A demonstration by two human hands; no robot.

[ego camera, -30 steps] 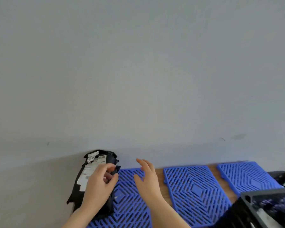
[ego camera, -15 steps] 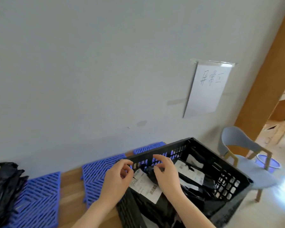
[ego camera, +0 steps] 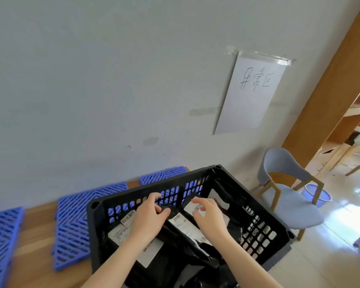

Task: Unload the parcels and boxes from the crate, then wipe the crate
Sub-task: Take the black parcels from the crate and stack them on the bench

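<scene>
A black slotted crate (ego camera: 264, 231) stands in front of me, filled with several black plastic parcels bearing white shipping labels. Both my hands are inside it. My left hand (ego camera: 149, 218) pinches the top edge of a black parcel (ego camera: 175, 227) between thumb and fingers. My right hand (ego camera: 208, 217) hovers over the same parcel's far end with curled fingers on its white label (ego camera: 196, 207). Other labelled parcels (ego camera: 121, 231) lie to the left and underneath.
Blue plastic grid mats (ego camera: 75, 225) lie on the wooden floor along the grey wall, left of the crate. A grey chair (ego camera: 289, 196) stands to the right, with a blue basin (ego camera: 318, 196) behind it. A handwritten paper sign (ego camera: 252, 92) hangs on the wall.
My view swung right from the black parcel set on the blue mat to the crate. Both hands moved into the crate and took hold of another black parcel.
</scene>
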